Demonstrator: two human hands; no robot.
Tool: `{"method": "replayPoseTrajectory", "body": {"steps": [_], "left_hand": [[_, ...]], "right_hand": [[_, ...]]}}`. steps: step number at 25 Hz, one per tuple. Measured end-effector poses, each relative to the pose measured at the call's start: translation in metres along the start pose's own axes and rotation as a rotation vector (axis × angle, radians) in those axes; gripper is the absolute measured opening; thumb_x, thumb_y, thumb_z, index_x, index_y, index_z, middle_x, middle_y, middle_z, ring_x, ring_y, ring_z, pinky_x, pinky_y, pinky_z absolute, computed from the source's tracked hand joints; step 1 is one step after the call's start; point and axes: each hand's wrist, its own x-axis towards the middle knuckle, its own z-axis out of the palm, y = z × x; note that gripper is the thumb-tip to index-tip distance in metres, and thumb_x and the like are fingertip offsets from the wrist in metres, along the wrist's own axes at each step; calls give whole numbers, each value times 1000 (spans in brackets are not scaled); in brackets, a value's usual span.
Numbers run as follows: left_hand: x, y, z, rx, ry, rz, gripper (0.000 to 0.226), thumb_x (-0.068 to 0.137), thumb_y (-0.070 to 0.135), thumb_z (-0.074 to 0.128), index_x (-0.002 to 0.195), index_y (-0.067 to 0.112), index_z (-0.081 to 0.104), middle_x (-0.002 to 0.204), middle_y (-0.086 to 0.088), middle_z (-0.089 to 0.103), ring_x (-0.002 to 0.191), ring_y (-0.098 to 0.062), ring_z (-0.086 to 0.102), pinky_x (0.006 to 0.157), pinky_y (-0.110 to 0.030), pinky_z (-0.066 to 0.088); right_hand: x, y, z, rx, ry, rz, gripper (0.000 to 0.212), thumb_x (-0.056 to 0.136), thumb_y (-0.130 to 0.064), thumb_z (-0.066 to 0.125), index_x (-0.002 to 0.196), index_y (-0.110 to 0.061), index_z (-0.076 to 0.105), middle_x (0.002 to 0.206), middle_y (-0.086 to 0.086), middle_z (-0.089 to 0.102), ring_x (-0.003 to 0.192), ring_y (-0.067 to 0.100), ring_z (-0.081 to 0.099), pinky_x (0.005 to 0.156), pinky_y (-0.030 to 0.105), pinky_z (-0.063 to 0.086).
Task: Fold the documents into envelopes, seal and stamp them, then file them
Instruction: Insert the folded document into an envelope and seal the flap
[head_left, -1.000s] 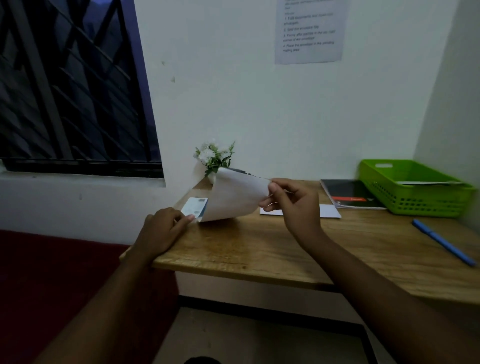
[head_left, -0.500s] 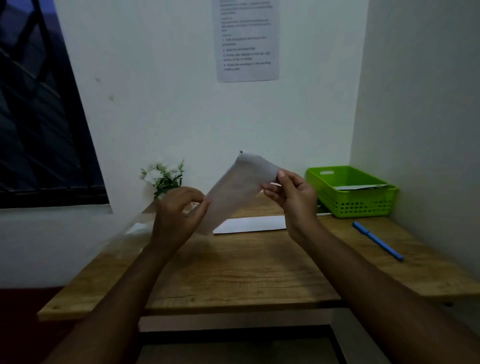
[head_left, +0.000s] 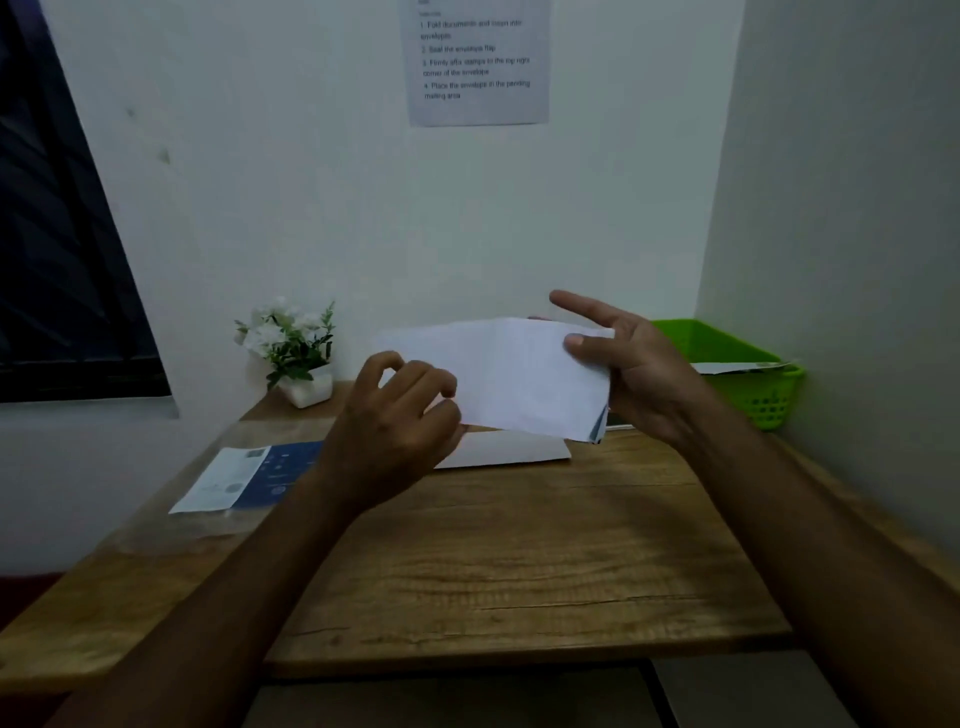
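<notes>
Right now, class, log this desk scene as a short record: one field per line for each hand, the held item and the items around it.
Left hand: pinches the lower left edge of the folded paper
Right hand: grips the paper's right end
Folded paper: white, held above the desk
Envelope: white, flat on the desk under the paper
Blue leaflet: on the desk's left side
Green basket: right rear corner, a sheet lies in it
Flower pot: left rear, by the wall
Wall notice: numbered steps
</notes>
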Motion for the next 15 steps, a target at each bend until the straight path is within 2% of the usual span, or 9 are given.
{"method": "replayPoseTrajectory", "body": {"steps": [2, 3, 5, 7, 9, 12, 13, 15], "left_hand": [[4, -2, 12, -99, -168, -140, 50, 74, 51, 69, 108, 15, 62, 121, -11, 58, 113, -24, 52, 97, -44, 29], [7, -3, 18, -150, -233, -212, 72, 69, 61, 67, 123, 15, 53, 134, -11, 49, 125, -24, 43, 104, -47, 23], [15, -4, 32, -201, -286, -289, 99, 63, 72, 63, 139, 14, 34, 147, -10, 34, 136, -23, 30, 112, -53, 13], [18, -10, 45, -196, -309, -294, 105, 63, 72, 61, 142, 11, 28, 145, -10, 37, 134, -24, 35, 112, -57, 10], [19, -19, 57, -129, -357, -279, 104, 63, 71, 59, 142, 10, 30, 137, -9, 45, 124, -24, 44, 110, -57, 10], [10, -31, 75, -35, -459, -269, 103, 60, 70, 57, 141, 12, 31, 130, -9, 49, 118, -25, 47, 108, -57, 9], [4, -33, 81, -27, -489, -268, 103, 60, 69, 57, 141, 12, 32, 128, -9, 49, 118, -25, 47, 108, -58, 9], [-9, -33, 94, -27, -535, -268, 102, 59, 68, 59, 140, 12, 33, 127, -10, 49, 118, -27, 47, 108, -58, 9]], "right_hand": [[10, 5, 4, -42, -50, -17, 48, 89, 1, 56, 132, -21, 56, 107, 14, 67, 89, 25, 63, 77, 36, 54], [16, 9, 5, -72, -80, -26, 48, 89, 1, 56, 132, -21, 55, 105, 17, 64, 89, 26, 61, 76, 36, 54], [28, 16, 9, -82, -137, -24, 45, 90, -1, 56, 131, -20, 56, 105, 18, 64, 91, 26, 62, 78, 37, 54], [40, 23, 11, -36, -143, -6, 39, 92, -6, 55, 129, -18, 57, 104, 14, 66, 91, 23, 64, 78, 35, 56], [53, 35, 9, -14, -83, 36, 32, 94, -20, 53, 125, -15, 59, 110, 11, 67, 97, 23, 65, 85, 39, 54], [69, 75, -4, -19, -11, 169, 48, 89, -47, 53, 121, -12, 61, 118, 13, 67, 108, 29, 64, 91, 45, 52], [70, 89, -9, -28, 14, 203, 50, 89, -48, 54, 121, -10, 61, 117, 13, 68, 106, 30, 65, 88, 44, 53], [72, 111, -17, -97, 31, 237, 39, 92, -36, 56, 115, -5, 65, 105, 13, 72, 93, 28, 67, 76, 36, 54]]}}
